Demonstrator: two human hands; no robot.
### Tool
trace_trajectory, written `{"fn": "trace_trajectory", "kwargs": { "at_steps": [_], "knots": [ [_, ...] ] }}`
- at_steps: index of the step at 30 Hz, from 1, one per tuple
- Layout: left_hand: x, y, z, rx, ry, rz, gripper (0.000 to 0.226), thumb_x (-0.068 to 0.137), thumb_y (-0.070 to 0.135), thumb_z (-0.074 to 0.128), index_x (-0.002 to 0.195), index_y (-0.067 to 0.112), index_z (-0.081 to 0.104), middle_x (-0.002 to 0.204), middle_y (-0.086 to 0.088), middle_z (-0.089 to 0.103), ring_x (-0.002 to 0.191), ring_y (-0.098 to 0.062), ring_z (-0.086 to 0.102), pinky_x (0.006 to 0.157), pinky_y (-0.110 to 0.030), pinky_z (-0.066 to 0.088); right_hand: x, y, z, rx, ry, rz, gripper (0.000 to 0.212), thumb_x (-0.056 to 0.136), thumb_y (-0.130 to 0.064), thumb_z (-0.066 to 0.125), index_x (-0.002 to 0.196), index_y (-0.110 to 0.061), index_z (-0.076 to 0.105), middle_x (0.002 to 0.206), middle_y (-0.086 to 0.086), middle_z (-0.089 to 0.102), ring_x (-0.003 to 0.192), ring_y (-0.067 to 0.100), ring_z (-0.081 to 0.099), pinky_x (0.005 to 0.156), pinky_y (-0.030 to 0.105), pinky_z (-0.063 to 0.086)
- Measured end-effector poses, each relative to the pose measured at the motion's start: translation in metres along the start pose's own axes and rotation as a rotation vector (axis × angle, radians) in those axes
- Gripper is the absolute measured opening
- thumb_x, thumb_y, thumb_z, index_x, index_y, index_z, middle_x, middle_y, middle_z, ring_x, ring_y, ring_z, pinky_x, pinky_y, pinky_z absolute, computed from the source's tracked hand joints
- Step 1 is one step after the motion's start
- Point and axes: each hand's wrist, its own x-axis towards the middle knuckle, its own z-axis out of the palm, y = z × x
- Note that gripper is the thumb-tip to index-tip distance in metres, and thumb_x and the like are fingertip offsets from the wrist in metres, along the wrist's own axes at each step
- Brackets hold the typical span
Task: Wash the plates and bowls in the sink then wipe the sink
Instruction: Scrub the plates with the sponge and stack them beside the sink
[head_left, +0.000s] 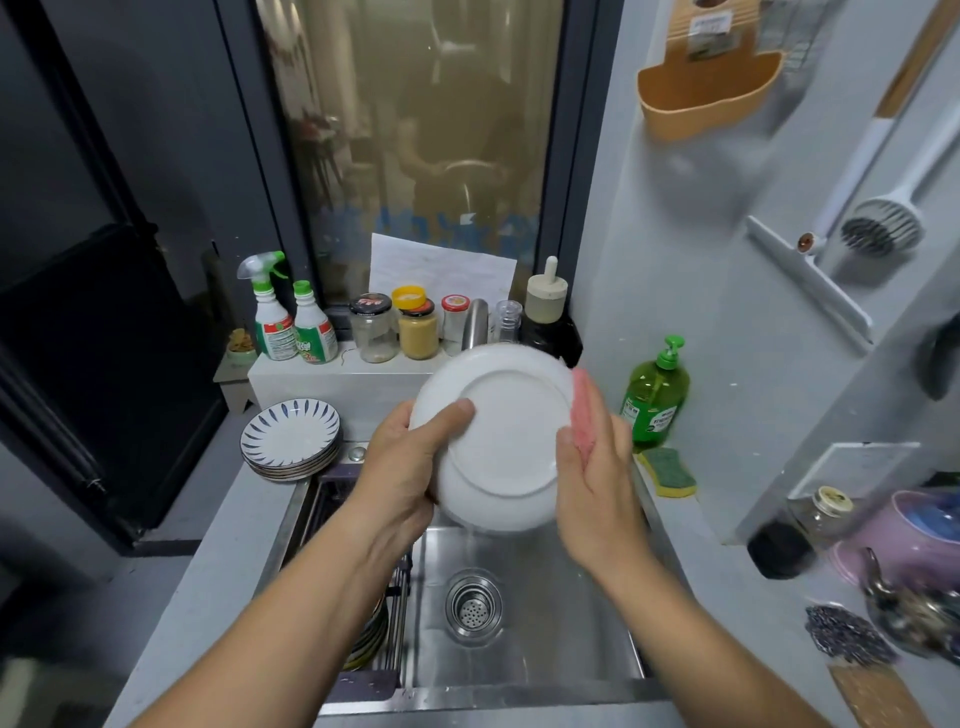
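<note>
In the head view, the white plate (504, 441) is held up over the sink (550, 654), tilted so its underside and foot ring face the camera. The left hand (400, 467) grips its left rim, thumb pressed flat on the underside and fingers hidden behind. The right hand (592, 478) holds a pink sponge (583, 410) against the right rim, thumb and fingers closed on it. A thin trickle of water runs off the plate's lower edge.

The plate looks like glazed ceramic: stiff, fairly light, breakable if dropped onto steel, and probably slick when wet and soapy. A rim grip with thumb opposing fingers, as the left hand has, seems the safest hold.

The steel basin is bare around its drain strainer (474, 605); a rack (382, 631) at its left edge holds more dishes. A stack of blue-patterned plates (291, 436) sits on the grey counter (218, 571) at the left. A green soap bottle (655, 395) and a yellow-green sponge (670, 470) stand to the right, and jars (418, 330) and spray bottles (288, 322) line the ledge below the window (415, 130).
</note>
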Motion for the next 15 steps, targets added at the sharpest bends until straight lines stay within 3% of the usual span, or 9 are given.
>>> {"fn": "trace_trajectory", "kwargs": {
  "at_steps": [2, 4, 7, 10, 13, 15],
  "knots": [
    [-0.001, -0.004, 0.002, -0.094, 0.07, -0.008, 0.039, 0.09, 0.011, 0.074, 0.127, 0.005, 0.064, 0.115, -0.02, 0.076, 0.102, -0.032, 0.074, 0.089, -0.044, 0.061, -0.019, 0.0, 0.018, 0.137, 0.045, 0.089, 0.062, 0.105, -0.025, 0.043, 0.159, -0.037, 0.016, 0.143, -0.01, 0.027, 0.113, -0.032, 0.034, 0.091, -0.011, 0.019],
    [-0.007, -0.009, 0.005, -0.157, 0.088, -0.026, 0.037, 0.093, 0.012, 0.071, 0.129, 0.009, 0.064, 0.117, -0.018, 0.076, 0.109, -0.035, 0.073, 0.089, -0.05, 0.061, -0.021, -0.003, 0.025, 0.295, 0.083, 0.143, 0.062, 0.105, -0.013, 0.048, 0.159, -0.029, 0.021, 0.144, -0.01, 0.029, 0.107, -0.039, 0.032, 0.087, -0.011, 0.026],
    [-0.018, -0.016, 0.01, -0.187, 0.108, -0.036, 0.031, 0.093, 0.011, 0.072, 0.123, 0.01, 0.063, 0.114, -0.018, 0.077, 0.108, -0.037, 0.073, 0.093, -0.055, 0.059, 0.01, -0.015, 0.011, 0.429, 0.155, 0.198, 0.041, 0.103, -0.018, 0.052, 0.143, -0.024, 0.046, 0.136, -0.011, 0.052, 0.109, -0.012, 0.054, 0.087, 0.006, 0.042],
    [-0.024, -0.015, 0.019, -0.179, 0.122, 0.009, 0.027, 0.091, 0.007, 0.074, 0.115, 0.011, 0.063, 0.11, -0.016, 0.078, 0.096, -0.029, 0.076, 0.085, -0.046, 0.062, 0.032, -0.022, 0.002, 0.395, 0.254, 0.238, 0.025, 0.101, -0.023, 0.054, 0.126, -0.025, 0.057, 0.113, -0.013, 0.062, 0.104, 0.004, 0.059, 0.091, 0.024, 0.045],
    [-0.02, -0.011, 0.024, -0.195, 0.169, 0.069, 0.026, 0.09, 0.008, 0.075, 0.111, 0.014, 0.062, 0.105, -0.011, 0.079, 0.083, -0.019, 0.076, 0.07, -0.035, 0.063, 0.017, -0.022, 0.018, 0.36, 0.257, 0.234, 0.043, 0.098, -0.022, 0.06, 0.14, -0.024, 0.049, 0.133, -0.006, 0.058, 0.121, 0.009, 0.057, 0.099, 0.023, 0.044],
    [-0.02, -0.008, 0.025, -0.242, 0.187, 0.075, 0.028, 0.09, 0.008, 0.074, 0.115, 0.013, 0.062, 0.106, -0.01, 0.079, 0.088, -0.02, 0.077, 0.069, -0.035, 0.063, 0.0, -0.022, 0.033, 0.341, 0.221, 0.232, 0.064, 0.096, -0.021, 0.065, 0.153, -0.025, 0.035, 0.146, -0.006, 0.045, 0.128, 0.0, 0.047, 0.097, 0.007, 0.036]
  ]
}}
